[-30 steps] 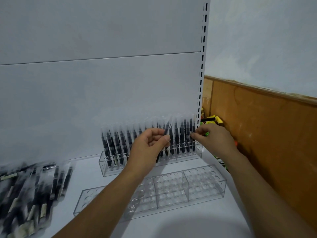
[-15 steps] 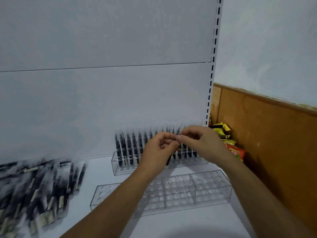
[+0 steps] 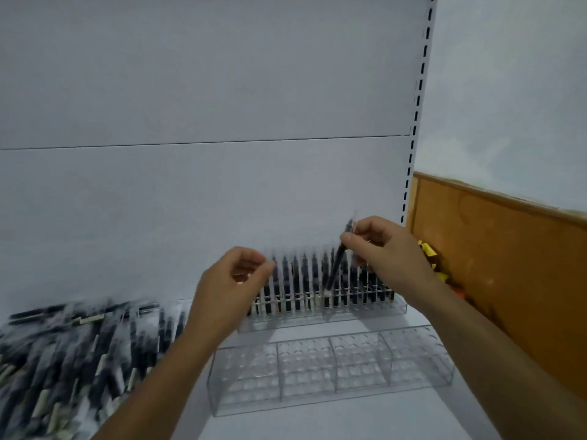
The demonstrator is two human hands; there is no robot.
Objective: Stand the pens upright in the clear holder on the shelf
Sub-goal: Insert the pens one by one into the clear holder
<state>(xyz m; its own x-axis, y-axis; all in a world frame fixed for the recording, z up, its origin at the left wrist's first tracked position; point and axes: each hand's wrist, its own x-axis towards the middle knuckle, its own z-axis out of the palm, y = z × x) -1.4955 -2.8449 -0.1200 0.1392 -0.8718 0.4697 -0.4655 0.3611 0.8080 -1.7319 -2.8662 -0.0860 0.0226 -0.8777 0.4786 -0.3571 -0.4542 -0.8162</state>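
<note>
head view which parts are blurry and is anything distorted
Head view: the loose pen pile at left is smeared by motion blur; the empty clear holder is fairly crisp; the pen in the right hand is soft; the slotted shelf upright bows from wide-angle distortion.

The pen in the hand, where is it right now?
In the head view, right of centre, the right hand pinches the pen near its top; it tilts, its lower end down among the standing pens in the back holder.
</note>
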